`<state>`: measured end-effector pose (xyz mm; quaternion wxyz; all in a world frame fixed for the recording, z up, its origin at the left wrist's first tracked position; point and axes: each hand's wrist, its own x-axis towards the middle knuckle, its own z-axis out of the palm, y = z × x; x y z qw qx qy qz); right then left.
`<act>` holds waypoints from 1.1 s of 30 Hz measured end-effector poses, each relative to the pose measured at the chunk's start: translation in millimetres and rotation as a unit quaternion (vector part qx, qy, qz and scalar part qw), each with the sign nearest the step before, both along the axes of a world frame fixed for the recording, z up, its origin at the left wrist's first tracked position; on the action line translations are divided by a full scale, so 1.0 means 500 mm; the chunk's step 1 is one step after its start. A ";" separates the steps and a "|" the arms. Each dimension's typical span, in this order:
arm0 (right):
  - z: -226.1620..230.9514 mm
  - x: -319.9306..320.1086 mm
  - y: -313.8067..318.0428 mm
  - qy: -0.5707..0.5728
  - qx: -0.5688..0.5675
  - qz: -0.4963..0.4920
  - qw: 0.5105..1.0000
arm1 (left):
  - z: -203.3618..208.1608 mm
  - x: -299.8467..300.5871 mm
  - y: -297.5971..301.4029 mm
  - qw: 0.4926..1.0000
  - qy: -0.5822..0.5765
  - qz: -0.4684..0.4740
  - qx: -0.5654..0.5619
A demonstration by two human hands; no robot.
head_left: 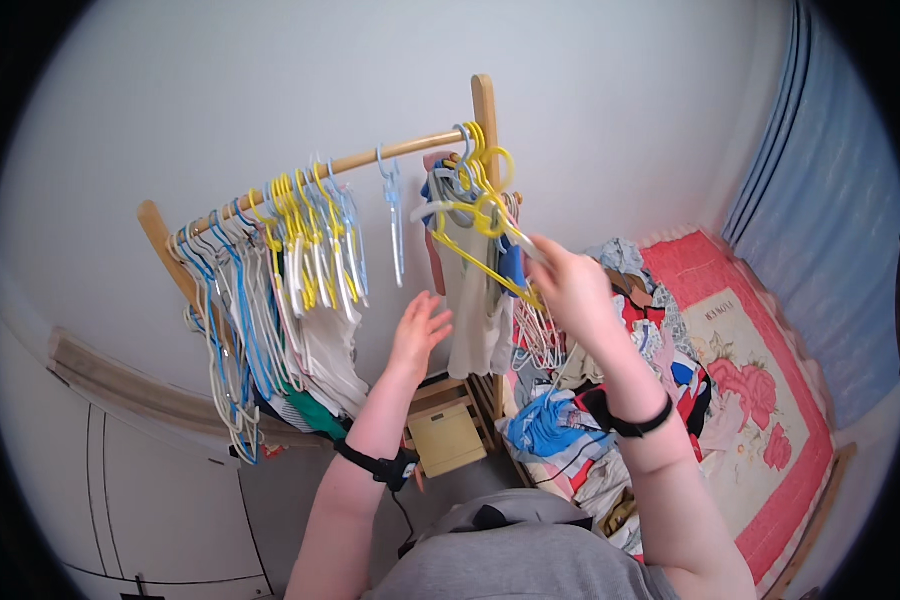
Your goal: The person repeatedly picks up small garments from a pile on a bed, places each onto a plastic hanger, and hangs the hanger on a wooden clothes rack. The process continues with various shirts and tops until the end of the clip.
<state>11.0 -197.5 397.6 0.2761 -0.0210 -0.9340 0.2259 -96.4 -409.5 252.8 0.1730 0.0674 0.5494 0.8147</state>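
R hand (570, 285) is closed round the white end of a yellow-and-white plastic clothes hanger (485, 268), held tilted in front of the rack's R end; can't tell if it's 1 hanger or a few. L hand (422, 335) is open wide, fingers loosely spread, just L of a pale grey-white hanging garment (467, 310) & below a lone light-blue plastic hanger (394, 215) on the round wooden rail (360, 158). Further L on same rail: a tight row of yellow & white plastic hangers (300, 230), then blue & white ones, some w/ clothes. Both forearms wear black straps, L w/ a small black device. R of & below the hands: mixed pile of crumpled clothes, incl. a bright-blue garment (545, 425), on a bed w/ a red-bordered, rose-print cover (710, 310); white hangers bunched nr the pile's L edge. Pale-yellow square-topped stool or box (448, 438) on floor b/w the forearms. Light-blue curtain (830, 200) far R.
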 end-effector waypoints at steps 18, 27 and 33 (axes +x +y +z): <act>-0.327 0.348 0.311 -0.220 -0.288 -0.044 0.931 | -0.054 0.215 0.214 0.976 -0.016 -0.207 -0.068; -0.534 0.403 0.387 -0.296 -0.150 -0.125 0.935 | -0.171 0.287 0.320 0.928 -0.089 -0.340 -0.122; -0.716 0.393 0.517 -0.357 -0.168 -0.234 0.889 | -0.256 0.302 0.395 0.926 -0.064 -0.297 -0.223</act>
